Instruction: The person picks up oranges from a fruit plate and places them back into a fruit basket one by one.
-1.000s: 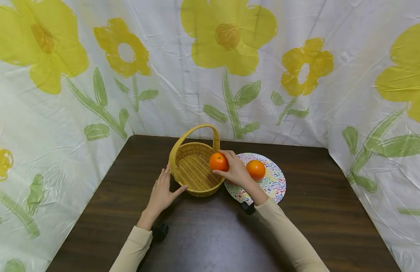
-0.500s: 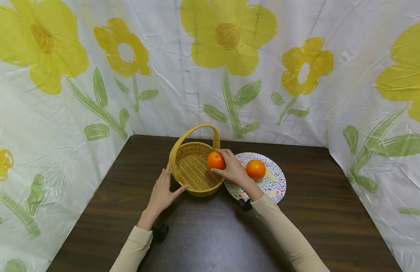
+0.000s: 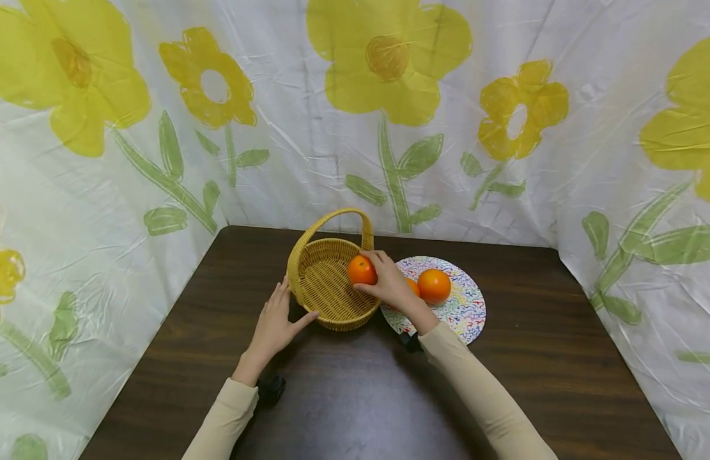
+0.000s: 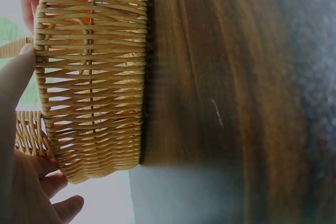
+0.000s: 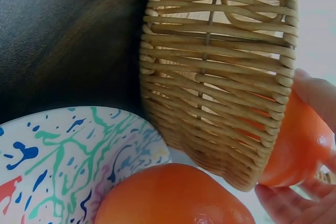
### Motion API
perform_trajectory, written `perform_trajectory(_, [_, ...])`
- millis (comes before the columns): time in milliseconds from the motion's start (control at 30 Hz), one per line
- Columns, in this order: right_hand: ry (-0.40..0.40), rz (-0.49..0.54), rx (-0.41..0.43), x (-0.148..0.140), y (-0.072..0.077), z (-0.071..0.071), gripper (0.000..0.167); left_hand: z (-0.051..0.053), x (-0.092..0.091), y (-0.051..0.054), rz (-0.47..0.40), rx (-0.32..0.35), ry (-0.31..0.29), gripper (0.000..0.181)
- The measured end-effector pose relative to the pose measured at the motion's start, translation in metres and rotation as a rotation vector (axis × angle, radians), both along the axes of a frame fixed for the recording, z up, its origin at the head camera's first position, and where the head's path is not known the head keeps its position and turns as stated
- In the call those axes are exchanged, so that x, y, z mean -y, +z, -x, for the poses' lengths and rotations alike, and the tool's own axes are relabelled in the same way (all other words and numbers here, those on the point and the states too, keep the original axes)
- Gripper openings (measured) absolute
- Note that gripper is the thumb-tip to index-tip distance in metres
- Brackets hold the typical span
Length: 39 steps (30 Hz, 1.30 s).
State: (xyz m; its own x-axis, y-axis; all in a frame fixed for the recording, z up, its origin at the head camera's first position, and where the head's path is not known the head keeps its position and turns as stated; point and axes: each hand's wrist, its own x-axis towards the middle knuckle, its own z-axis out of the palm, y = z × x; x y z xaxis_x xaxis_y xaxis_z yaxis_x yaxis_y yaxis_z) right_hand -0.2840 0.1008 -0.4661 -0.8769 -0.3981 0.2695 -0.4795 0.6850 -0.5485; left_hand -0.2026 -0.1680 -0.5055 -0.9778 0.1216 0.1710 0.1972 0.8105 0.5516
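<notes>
In the head view my right hand (image 3: 392, 284) holds an orange (image 3: 360, 270) at the right inner side of a yellow wicker basket (image 3: 343, 324). The right wrist view has the held orange (image 5: 302, 140) partly behind the basket wall (image 5: 220, 51), with fingers and thumb around it. My left hand (image 3: 274, 329) rests with spread fingers against the basket's left side. Its thumb touches the rim in the left wrist view. On a patterned plate (image 3: 470, 306) lie a whole orange (image 3: 434, 285) and another orange (image 3: 413, 287), mostly hidden by my right hand.
The dark wooden table (image 3: 343, 396) carries the basket near its back edge, with the plate close to the basket's right. The basket's tall handle (image 3: 331, 220) arches over it. A white flowered curtain (image 3: 308, 172) hangs behind and at the sides.
My right hand has moved slightly left with the orange, further over the basket's inside. More of the second orange on the plate shows now. The left hand and basket have stayed put.
</notes>
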Motion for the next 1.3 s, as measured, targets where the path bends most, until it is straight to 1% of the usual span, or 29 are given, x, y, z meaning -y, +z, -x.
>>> perform_trajectory(200, [0.011,-0.041,-0.009,0.003,-0.004,0.005,0.074,0.000,0.000,0.001,0.001,0.009,0.003,0.098])
perform_trajectory(467, [-0.011,-0.109,-0.029,0.007,-0.008,0.009,0.073,0.001,-0.002,-0.001,0.001,0.009,0.001,0.099])
perform_trajectory(700, [-0.020,-0.174,-0.035,0.012,-0.011,0.013,0.075,0.000,-0.001,-0.002,0.000,0.016,0.007,0.099])
perform_trajectory(1033, [-0.023,-0.198,-0.057,0.018,-0.013,0.016,0.076,0.001,-0.001,-0.001,0.000,0.005,0.003,0.099])
perform_trajectory(1300, [-0.017,-0.230,-0.075,0.022,-0.016,0.018,0.076,0.000,0.001,-0.001,-0.002,0.024,0.004,0.099])
